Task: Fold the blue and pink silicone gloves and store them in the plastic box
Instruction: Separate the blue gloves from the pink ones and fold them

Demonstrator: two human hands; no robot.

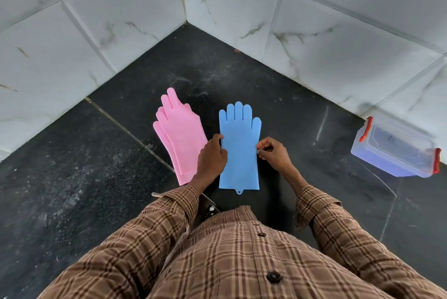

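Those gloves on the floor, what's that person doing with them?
A person in a checked shirt is bending over a blue glove that lies flat on the dark floor. The left hand pinches one side edge of it and the right hand pinches the other, as if about to fold it. The pink gloves lie just beside it, not yet folded. The plastic box waits off to the right by the wall, with no gloves in it.

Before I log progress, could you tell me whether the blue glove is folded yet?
Not yet: the blue glove lies spread flat, fingers and cuff showing, the left hand and right hand at its edges.
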